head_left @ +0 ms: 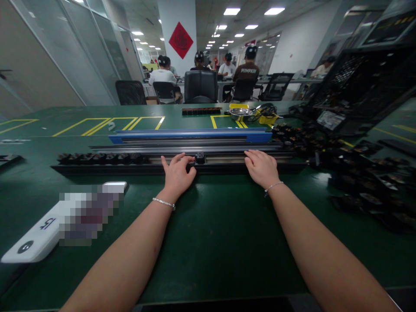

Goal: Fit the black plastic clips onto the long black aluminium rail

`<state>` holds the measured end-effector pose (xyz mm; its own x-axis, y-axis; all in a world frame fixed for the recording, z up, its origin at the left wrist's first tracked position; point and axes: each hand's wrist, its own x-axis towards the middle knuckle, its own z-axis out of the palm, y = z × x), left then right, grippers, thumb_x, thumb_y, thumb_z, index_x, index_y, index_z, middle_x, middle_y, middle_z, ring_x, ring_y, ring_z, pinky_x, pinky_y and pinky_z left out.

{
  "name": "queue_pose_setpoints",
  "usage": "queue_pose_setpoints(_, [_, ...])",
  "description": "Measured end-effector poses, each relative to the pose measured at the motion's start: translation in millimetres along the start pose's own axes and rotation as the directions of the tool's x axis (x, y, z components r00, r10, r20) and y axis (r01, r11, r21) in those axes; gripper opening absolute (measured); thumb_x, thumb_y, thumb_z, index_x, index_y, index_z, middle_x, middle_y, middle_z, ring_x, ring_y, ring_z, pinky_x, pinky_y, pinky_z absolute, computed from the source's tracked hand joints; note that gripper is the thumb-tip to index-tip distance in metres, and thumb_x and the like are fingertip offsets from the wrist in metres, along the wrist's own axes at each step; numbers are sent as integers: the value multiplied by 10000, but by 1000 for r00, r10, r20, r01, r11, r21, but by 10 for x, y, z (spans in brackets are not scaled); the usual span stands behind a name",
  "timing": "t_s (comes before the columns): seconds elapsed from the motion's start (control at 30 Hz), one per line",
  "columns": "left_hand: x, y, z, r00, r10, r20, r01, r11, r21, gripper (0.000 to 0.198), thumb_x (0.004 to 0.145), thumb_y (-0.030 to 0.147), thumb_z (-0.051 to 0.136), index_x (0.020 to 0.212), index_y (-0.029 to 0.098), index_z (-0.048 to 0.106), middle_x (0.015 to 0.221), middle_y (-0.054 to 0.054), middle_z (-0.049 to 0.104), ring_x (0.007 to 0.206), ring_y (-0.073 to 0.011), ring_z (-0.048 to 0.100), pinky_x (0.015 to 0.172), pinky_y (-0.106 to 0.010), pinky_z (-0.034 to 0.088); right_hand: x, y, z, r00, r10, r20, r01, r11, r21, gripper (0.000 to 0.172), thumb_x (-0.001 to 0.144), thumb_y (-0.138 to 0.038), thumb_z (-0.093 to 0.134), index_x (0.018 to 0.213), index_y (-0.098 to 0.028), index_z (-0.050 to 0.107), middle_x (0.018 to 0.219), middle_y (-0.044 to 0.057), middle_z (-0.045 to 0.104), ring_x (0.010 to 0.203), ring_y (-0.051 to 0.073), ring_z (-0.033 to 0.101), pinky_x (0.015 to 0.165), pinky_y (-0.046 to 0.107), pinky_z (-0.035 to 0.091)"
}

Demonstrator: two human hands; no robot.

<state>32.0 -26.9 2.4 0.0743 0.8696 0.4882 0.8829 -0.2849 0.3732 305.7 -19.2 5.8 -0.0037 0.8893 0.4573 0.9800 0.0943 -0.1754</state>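
A long black rail (224, 169) with a metallic channel lies crosswise on the green table in front of me. Several small black parts (104, 158) sit in a row along its left half. One more small black block (199, 158) stands alone near the middle. My left hand (178, 174) rests on the rail just left of that block, fingers spread, the index tip close to it; contact is unclear. Further right, my right hand (264, 168) has its fingers together and bent over the rail; their undersides are hidden.
Behind the rail lies a blue bar (191, 136). A dark pile of parts (367, 182) and a black bin (354, 95) are at right. A white device (35, 236) lies left. Farther back are a metal bowl (241, 113) and seated people (248, 71).
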Motion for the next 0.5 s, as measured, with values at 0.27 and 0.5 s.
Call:
queue_pose_setpoints(0.27, [1,2,-7,1000,6,5,-6,1000,15,280,786,275,483,1032,277,615,1088,-29,676,1241,-252,458,1105,-648,-28,8,16,12,1000,-7,0,7,1000,-7,427,913,-346,311,1192,-226,611,1287,47,575,1205,234,469,983,443,328])
queue_pose_setpoints(0.5, [-7,0,-1,1000,28,11,-28,1000,6,289,782,281,490,1044,284,612,1078,-27,679,1230,-248,465,1096,-651,-52,6,17,21,1000,-2,-3,2,1000,-1,428,909,-347,315,1192,-225,612,1288,44,575,1212,231,463,998,439,320])
